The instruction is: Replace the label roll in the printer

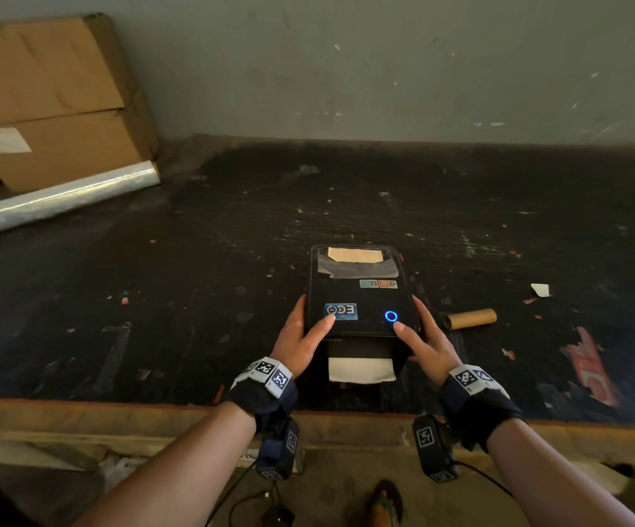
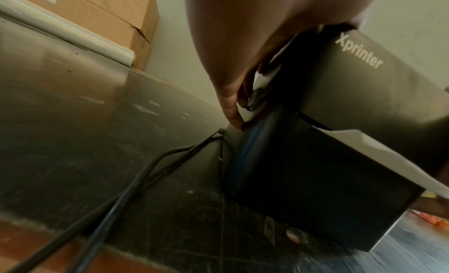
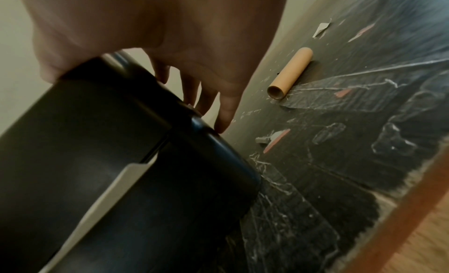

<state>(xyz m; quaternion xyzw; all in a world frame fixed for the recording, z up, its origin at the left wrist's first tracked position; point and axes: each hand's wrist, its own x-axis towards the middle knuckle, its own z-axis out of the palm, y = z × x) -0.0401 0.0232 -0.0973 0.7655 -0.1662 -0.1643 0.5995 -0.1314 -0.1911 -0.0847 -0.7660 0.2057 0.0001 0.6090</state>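
Note:
A black label printer [image 1: 361,294] stands on the dark table with its lid down and a blue ring light [image 1: 391,316] glowing. White label paper [image 1: 361,368] sticks out of its front slot. My left hand [image 1: 310,317] lies on the lid's left front corner, thumb on top; its fingers [image 2: 230,108] run down the printer's side [image 2: 340,162]. My right hand [image 1: 412,317] mirrors it on the right corner, thumb beside the light, with straight fingers [image 3: 226,112] hanging along the printer's side [image 3: 97,133]. An empty cardboard core [image 1: 469,318] lies to the right, also in the right wrist view [image 3: 290,73].
Cardboard boxes [image 1: 53,100] and a roll of clear film [image 1: 61,199] sit at the back left against the wall. Black cables [image 2: 121,190] run from the printer's left rear. Paper scraps and a red label scrap [image 1: 589,367] litter the table's right side. The wooden table edge [image 1: 308,412] is near me.

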